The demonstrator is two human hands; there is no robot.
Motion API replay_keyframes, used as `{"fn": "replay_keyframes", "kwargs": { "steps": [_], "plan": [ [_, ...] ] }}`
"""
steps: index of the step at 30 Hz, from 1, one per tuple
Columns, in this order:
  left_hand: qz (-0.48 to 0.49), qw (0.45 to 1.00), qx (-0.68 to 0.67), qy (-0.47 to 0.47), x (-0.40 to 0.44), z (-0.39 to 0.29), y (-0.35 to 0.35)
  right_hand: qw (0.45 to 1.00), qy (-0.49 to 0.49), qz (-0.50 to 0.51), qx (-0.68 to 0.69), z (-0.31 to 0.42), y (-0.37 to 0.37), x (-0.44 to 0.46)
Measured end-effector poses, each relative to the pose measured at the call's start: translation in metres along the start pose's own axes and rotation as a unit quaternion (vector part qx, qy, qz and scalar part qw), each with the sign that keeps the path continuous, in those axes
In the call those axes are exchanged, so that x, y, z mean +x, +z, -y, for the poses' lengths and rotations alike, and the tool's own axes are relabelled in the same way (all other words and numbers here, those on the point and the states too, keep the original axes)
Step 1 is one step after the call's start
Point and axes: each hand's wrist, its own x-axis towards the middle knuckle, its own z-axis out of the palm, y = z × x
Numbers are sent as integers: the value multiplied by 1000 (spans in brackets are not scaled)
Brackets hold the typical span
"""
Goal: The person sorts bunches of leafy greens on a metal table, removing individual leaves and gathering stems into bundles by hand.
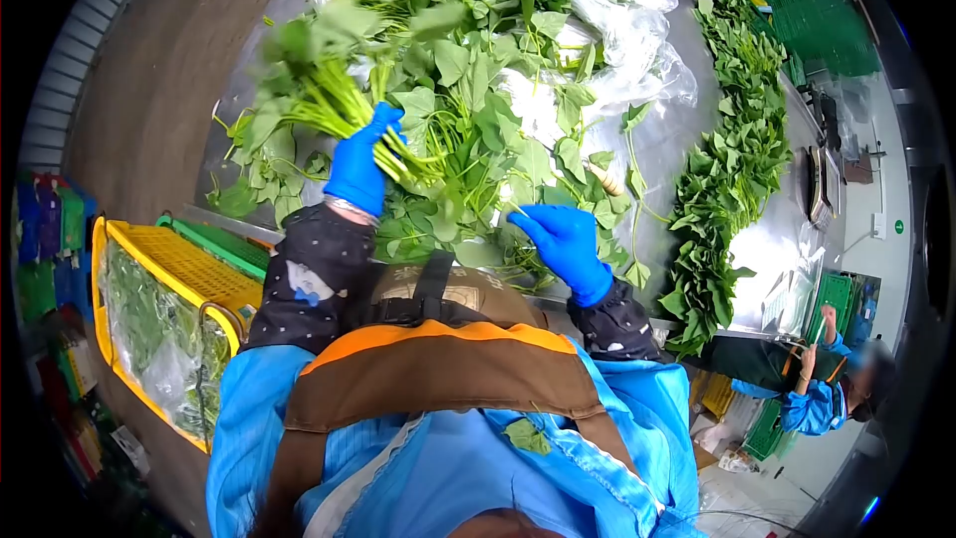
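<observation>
The desk (665, 154) stretches before the person (448, 458), with the floor (159, 70) to its left. A heap of greens (468, 90) lies across the desk's middle, and a plastic bag (652, 50) sits at its far right. Farther right, a row of leaves (737, 120) runs along the desk from far to near. A bunch of stalks (329, 105) is in the left hand (360, 164), over the heap's left side; the right hand (568, 244) is at its near right. A basket (179, 264) stands left of the person, greenery (149, 329) inside it.
</observation>
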Motion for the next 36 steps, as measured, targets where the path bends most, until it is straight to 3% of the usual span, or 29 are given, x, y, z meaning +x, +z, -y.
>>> {"fn": "replay_keyframes", "kwargs": {
  "steps": [1, 4, 5, 8, 10, 14, 15, 18, 24, 27, 30, 35, 36],
  "plan": [
    [-18, 1000, 24, -7, -1, -8, -4, 996, 57, 59, 30, -11, -1, -11],
    [-66, 993, 102, 7, -14, -13, -12, 956, 59, 218, -186, -37, -8, -28],
    [-74, 993, 93, 10, -19, -11, -9, 954, 53, 227, -187, -41, -10, -30],
    [-38, 998, 58, -7, -21, 2, -14, 996, 38, 66, 52, -10, 2, -7],
    [-27, 998, 50, -16, -22, 7, -5, 957, 144, 109, 225, 31, 0, 19],
    [-37, 997, 55, -30, -30, 7, 9, 953, 94, 119, 263, 37, 49, 38],
    [-9, 997, 80, -23, -30, 9, 7, 901, 194, 187, 340, 33, 58, 38],
    [29, 997, 25, -63, -41, 15, 15, 832, 261, 169, 460, 28, 68, 37],
    [117, 992, -10, -55, -40, 31, 5, 808, 273, 121, 508, 26, 73, 30],
    [130, 989, -38, -56, -42, 29, 8, 680, 248, 69, 687, 35, 73, 32],
    [118, 992, 11, -46, -41, 31, 8, 749, 276, 123, 590, 29, 80, 28],
    [119, 983, -102, -93, -39, 17, 5, 807, 244, 180, 507, 38, 45, 32],
    [111, 985, -106, -73, -37, 16, 4, 816, 199, 179, 513, 35, 42, 31]
  ]
}}
